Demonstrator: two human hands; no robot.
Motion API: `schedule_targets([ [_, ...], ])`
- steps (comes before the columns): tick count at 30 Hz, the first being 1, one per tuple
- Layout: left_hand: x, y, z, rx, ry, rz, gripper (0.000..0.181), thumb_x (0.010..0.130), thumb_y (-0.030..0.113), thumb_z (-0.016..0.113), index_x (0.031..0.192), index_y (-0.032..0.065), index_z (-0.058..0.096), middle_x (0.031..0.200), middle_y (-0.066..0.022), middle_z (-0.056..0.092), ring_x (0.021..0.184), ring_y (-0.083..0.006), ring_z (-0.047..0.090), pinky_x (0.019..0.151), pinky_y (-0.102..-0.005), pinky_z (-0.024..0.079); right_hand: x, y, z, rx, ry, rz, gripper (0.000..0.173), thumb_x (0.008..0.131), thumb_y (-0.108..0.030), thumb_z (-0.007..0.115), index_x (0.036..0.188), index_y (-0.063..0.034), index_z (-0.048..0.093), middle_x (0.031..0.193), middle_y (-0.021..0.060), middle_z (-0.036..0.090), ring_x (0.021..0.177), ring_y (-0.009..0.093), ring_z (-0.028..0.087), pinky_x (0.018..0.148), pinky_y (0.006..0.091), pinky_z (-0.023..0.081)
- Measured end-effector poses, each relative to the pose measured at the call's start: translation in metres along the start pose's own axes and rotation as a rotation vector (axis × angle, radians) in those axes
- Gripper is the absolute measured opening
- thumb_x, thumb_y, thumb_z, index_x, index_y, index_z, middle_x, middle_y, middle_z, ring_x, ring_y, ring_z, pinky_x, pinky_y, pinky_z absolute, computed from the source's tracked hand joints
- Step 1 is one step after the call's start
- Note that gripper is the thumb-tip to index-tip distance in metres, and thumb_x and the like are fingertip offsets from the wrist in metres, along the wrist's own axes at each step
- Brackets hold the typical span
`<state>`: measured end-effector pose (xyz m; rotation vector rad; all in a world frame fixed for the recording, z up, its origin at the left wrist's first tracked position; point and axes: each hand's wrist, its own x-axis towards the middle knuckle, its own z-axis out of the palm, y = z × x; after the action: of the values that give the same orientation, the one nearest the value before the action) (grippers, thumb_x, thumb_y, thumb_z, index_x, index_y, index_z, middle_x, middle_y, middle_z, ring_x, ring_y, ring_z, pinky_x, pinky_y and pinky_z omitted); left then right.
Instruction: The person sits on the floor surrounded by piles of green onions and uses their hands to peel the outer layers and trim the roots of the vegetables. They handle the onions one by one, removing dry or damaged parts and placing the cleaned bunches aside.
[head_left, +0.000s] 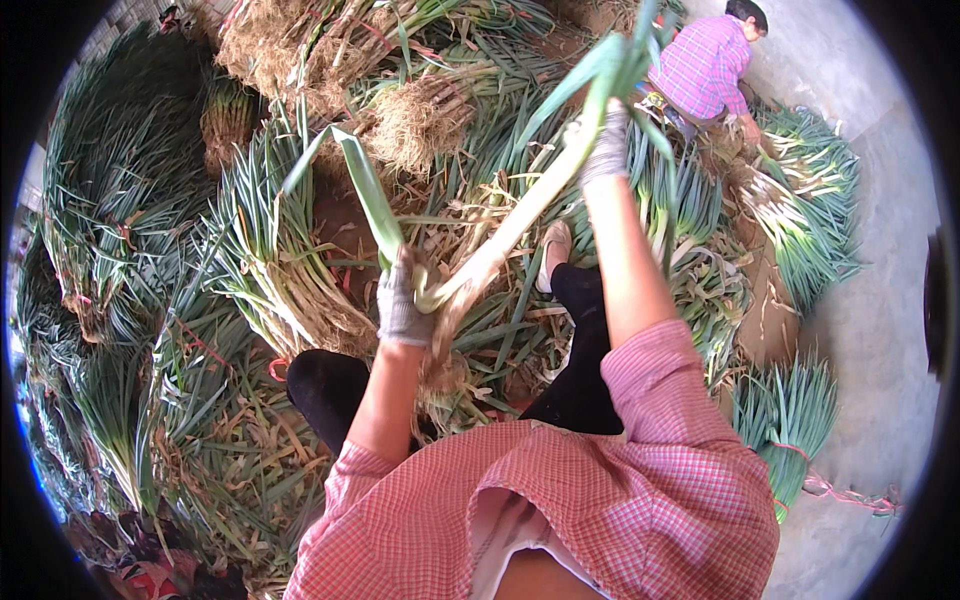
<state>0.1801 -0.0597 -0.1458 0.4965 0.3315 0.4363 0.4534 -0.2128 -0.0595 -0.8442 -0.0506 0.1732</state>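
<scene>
Both my hands wear grey knit work gloves. My right hand (606, 144) is closed around the green upper part of a large green onion (534, 202), whose pale stalk slants down to the left. My left hand (405, 306) grips a peeled-back green leaf (369, 191) beside the root end of that stalk. Brown roots and dry husk hang, blurred, between my hands above my lap. Left of my left hand lies a loose bundle of green onions (289, 277) with roots on. Under the stalk, loose leaves and husks (495, 337) cover the ground around my shoe.
Large heaps of green onions (124, 172) stand at the left, and rooty bundles (420, 120) at the top. A co-worker (701, 64) crouches at the upper right beside trimmed onions (802, 187). A tied bundle (787, 427) lies on the concrete floor (885, 315) at the right.
</scene>
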Motion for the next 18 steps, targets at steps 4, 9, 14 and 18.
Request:
schedule_targets([
  [4, -0.025, 0.017, -0.029, 0.960, -0.303, 0.181, 0.040, 0.075, 0.030, 0.072, 0.101, 0.0038, 0.056, 0.080, -0.0018, 0.062, 0.066, -0.0180, 0.060, 0.059, -0.0311, 0.050, 0.050, -0.054, -0.051, -0.056, 0.062, -0.124, 0.033, 0.081, -0.051, 0.050, 0.076, -0.0183, 0.045, 0.056, -0.0016, 0.038, 0.043, 0.015, 0.043, 0.040, 0.0286, 0.038],
  [9, -0.039, 0.051, -0.041, 1.814, -0.346, -0.166, 0.043, 0.075, 0.039, 0.068, 0.086, -0.0016, 0.061, 0.066, -0.0203, 0.059, 0.064, -0.0315, 0.061, 0.058, -0.0388, 0.046, 0.110, -0.145, -0.108, -0.191, 0.246, -0.295, 0.038, 0.083, -0.053, 0.047, 0.095, -0.0179, 0.053, 0.076, 0.0004, 0.053, 0.057, 0.020, 0.050, 0.051, 0.0347, 0.045],
  [14, -0.025, 0.089, -0.149, 2.112, -0.520, 0.004, 0.044, 0.076, 0.035, 0.067, 0.106, 0.0041, 0.058, 0.080, -0.0179, 0.064, 0.071, -0.0284, 0.064, 0.064, -0.0369, 0.050, 0.132, -0.235, -0.153, -0.299, 0.397, -0.426, 0.035, 0.085, -0.050, 0.043, 0.090, -0.0154, 0.048, 0.071, 0.0026, 0.044, 0.056, 0.020, 0.045, 0.054, 0.0352, 0.045],
  [18, 0.007, 0.068, -0.081, 2.291, -0.377, -0.193, 0.066, 0.075, 0.036, 0.068, 0.126, 0.0044, 0.043, 0.110, -0.0206, 0.056, 0.099, -0.0327, 0.056, 0.084, -0.0383, 0.046, 0.113, -0.231, -0.161, -0.103, 0.134, -0.413, 0.035, 0.084, -0.048, 0.043, 0.087, -0.0127, 0.047, 0.067, 0.0044, 0.042, 0.051, 0.017, 0.042, 0.048, 0.0343, 0.044],
])
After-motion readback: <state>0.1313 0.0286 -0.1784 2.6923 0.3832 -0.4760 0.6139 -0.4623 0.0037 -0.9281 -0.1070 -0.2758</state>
